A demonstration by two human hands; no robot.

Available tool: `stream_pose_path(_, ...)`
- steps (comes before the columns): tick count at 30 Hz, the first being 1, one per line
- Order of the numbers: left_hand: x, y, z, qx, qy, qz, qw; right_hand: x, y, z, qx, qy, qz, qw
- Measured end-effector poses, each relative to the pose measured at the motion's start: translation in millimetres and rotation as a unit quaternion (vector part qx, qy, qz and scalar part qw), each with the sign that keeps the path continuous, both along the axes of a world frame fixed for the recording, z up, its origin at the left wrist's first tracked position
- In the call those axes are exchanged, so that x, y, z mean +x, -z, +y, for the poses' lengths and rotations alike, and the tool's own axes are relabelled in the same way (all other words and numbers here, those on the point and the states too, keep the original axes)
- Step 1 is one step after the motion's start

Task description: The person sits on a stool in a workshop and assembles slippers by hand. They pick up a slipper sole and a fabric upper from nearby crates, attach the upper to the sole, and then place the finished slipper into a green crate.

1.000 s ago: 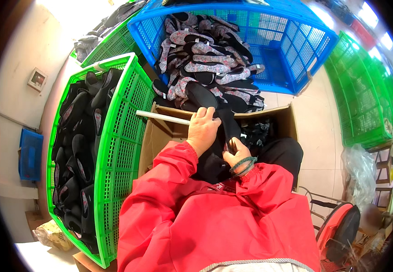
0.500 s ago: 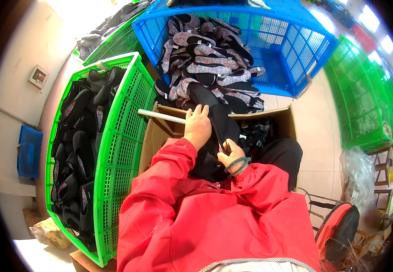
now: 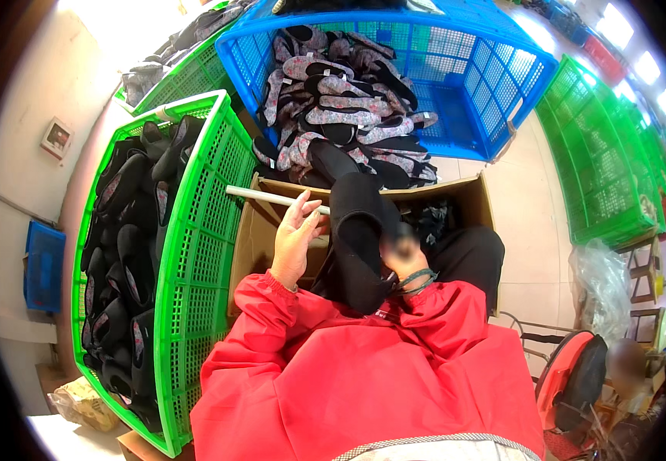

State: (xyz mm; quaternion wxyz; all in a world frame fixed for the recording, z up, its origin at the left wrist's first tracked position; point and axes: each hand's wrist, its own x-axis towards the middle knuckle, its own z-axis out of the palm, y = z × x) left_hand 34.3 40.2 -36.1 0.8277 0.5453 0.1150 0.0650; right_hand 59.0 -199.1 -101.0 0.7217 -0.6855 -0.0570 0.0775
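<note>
I see both forearms in red sleeves rising from the lower edge, elbows bent. Left hand [image 3: 296,240] is raised, fingers curled loosely, thumb side up. Right hand [image 3: 404,257] is blurred, closed in a grip, a band at the wrist.

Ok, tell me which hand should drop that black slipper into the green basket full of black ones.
Probably the left hand. It lies against the black slipper on the side facing the green basket. The right hand grips the slipper from the far side and would have to cross over.
</note>
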Motion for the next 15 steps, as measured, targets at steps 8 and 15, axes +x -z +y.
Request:
stream_pose_path(8, -6.7, -25.4, -30.2, -0.388, 0.159, 0.003, 0.908, -5.3, -16.1, -5.6, 0.025, -0.144, 0.025, 0.989)
stream_pose_path(15, -5.5, -36.5, -45.3, -0.282, 0.114, -0.035, 0.952, -18.0, -26.7, -5.1, -0.002, -0.177, -0.014, 0.984)
